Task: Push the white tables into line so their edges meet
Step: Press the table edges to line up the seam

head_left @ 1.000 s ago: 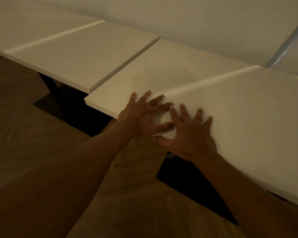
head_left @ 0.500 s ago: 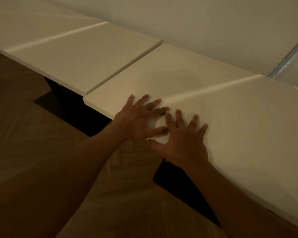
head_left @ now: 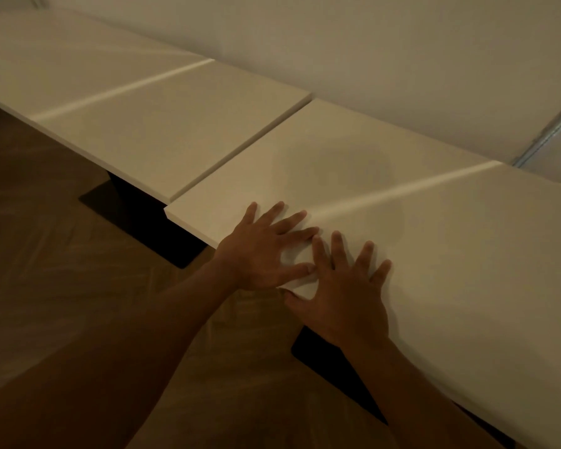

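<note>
Two long white tables stand end to end along the wall. The near table fills the right side; the far table runs off to the upper left. Their short ends lie side by side with a thin dark seam, and the near table's front corner sticks out a little past the far table's front edge. My left hand and my right hand both press flat on the near table's front edge, fingers spread, thumbs close together.
A pale wall runs right behind both tables. Black flat table bases sit on the wooden floor under each table. A metal strip slants down the wall at the right.
The near table's front corner has drawn closer into line with the far table's front edge, so the overhang is smaller. Both hands stay flat on the near table.
</note>
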Action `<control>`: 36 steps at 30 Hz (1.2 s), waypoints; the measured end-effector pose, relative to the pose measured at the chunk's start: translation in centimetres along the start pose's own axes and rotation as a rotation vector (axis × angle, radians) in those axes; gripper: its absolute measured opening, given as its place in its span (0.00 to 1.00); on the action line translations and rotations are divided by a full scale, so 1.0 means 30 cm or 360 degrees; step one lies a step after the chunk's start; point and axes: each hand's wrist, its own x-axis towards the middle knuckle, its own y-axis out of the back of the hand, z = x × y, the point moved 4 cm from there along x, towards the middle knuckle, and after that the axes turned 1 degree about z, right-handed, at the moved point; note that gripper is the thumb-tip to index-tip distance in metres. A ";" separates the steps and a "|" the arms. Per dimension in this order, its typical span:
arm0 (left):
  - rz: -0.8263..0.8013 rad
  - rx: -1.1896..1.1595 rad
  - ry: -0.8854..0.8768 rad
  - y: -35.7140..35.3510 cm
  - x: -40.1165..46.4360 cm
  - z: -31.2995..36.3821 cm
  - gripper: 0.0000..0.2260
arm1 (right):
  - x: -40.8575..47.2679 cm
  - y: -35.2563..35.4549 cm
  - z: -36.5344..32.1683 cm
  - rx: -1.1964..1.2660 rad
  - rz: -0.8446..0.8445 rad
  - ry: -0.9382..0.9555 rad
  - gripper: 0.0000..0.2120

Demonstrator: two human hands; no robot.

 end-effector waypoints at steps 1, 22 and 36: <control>-0.0002 0.0002 -0.0009 0.002 0.000 -0.001 0.37 | -0.001 0.001 0.000 0.0001 -0.0005 0.0000 0.51; -0.0113 0.0133 -0.0371 0.028 -0.155 -0.418 0.37 | -0.002 0.033 -0.040 0.0084 -0.0191 -0.0232 0.51; 0.0106 0.0302 -0.0505 0.014 -0.082 -0.424 0.41 | 0.149 -0.011 -0.297 -0.0100 -0.0038 0.0104 0.44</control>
